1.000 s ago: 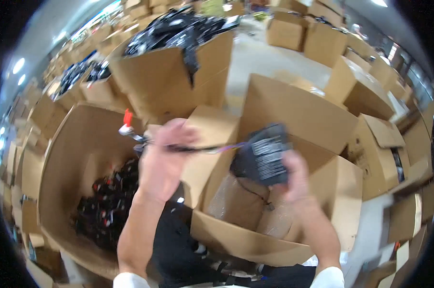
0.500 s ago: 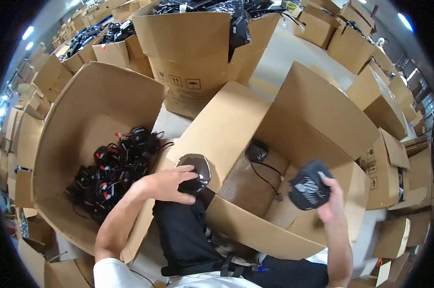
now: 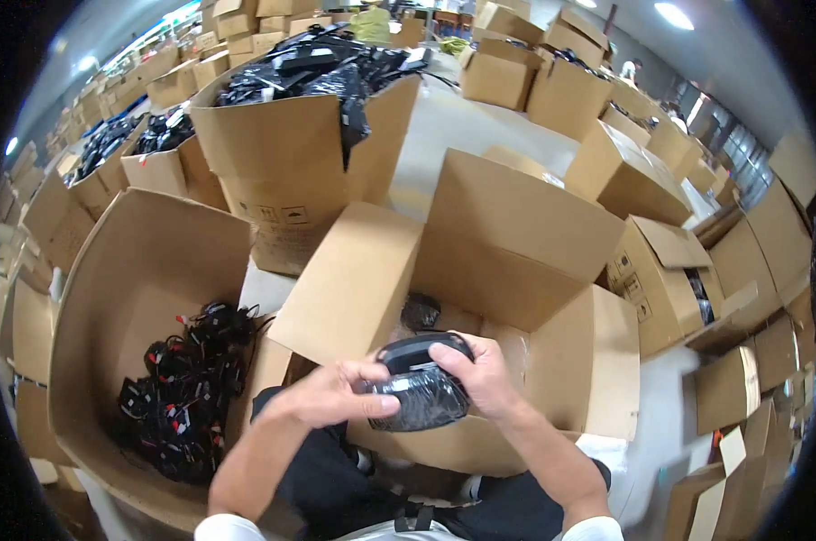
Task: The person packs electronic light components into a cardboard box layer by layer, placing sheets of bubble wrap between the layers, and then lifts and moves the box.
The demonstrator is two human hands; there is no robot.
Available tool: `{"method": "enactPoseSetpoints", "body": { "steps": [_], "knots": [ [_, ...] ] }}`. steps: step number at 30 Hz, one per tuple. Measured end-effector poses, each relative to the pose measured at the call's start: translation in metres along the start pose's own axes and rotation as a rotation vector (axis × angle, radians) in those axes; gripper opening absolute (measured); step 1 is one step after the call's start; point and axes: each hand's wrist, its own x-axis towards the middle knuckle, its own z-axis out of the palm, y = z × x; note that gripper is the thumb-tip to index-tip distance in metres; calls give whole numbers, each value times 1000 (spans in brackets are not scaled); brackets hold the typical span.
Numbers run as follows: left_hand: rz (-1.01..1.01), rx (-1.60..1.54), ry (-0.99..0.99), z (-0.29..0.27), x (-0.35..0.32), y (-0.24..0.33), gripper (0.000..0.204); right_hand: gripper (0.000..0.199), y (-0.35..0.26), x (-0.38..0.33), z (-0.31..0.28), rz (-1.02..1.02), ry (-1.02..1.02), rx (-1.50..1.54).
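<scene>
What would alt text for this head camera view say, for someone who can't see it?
Two bare hands, left and right, hold a black bundle over an open cardboard box. To the left a second open box holds black cables, and more boxes crowd the floor behind.

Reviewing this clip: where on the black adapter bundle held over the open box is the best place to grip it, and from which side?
Grip the black adapter bundle across its two short ends, coming in from left and right. It lies wide and flat over the open cardboard box, and the left hand and right hand already clasp it that way. Its wrapping looks glossy, so probably slippery.
</scene>
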Motion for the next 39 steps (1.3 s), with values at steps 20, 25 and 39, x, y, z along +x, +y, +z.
{"method": "enactPoseSetpoints", "body": {
  "steps": [20,25,39],
  "knots": [
    [391,154,586,101,11,-88,36,51,73,-142,32,-317,684,-560],
    [557,88,610,92,12,-107,41,52,63,-143,9,-160,555,256],
    [535,-1,481,101,16,-115,81,55,74,-144,-27,-40,277,332]
  ]
}}
